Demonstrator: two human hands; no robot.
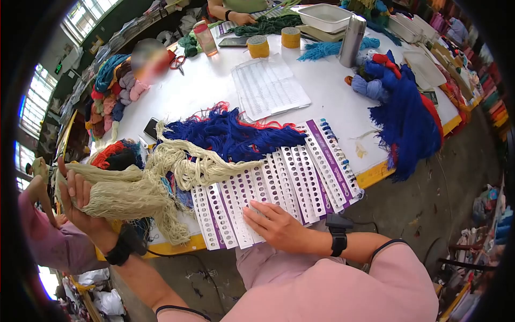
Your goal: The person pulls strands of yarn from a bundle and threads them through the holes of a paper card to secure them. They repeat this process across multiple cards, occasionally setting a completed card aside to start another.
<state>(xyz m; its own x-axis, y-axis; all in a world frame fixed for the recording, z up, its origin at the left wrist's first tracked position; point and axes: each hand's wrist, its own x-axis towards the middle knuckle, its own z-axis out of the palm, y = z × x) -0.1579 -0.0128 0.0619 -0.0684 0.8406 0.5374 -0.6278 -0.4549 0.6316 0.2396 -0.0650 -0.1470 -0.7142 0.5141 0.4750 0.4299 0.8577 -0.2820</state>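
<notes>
At the left table edge my left hand (80,206) is at the loose end of a long cream thread skein (129,198), its fingers curved against the strands. The skein runs back across the pile and over a tangled blue skein (230,134). My right hand (279,228) lies flat with fingers stretched out on a fanned row of white and purple thread cards (284,185), which have rows of punched holes. Small coloured thread tufts line the rightmost card. Red threads (279,126) show along the far side of the blue skein.
Printed sheets (268,88) lie mid-table. Farther back are yellow tape rolls (258,46), a bottle (205,38), a steel flask (352,42) and red-handled scissors (177,63). Blue yarn (410,123) hangs over the right edge. Another person's hand (242,18) works at the back; someone sits left.
</notes>
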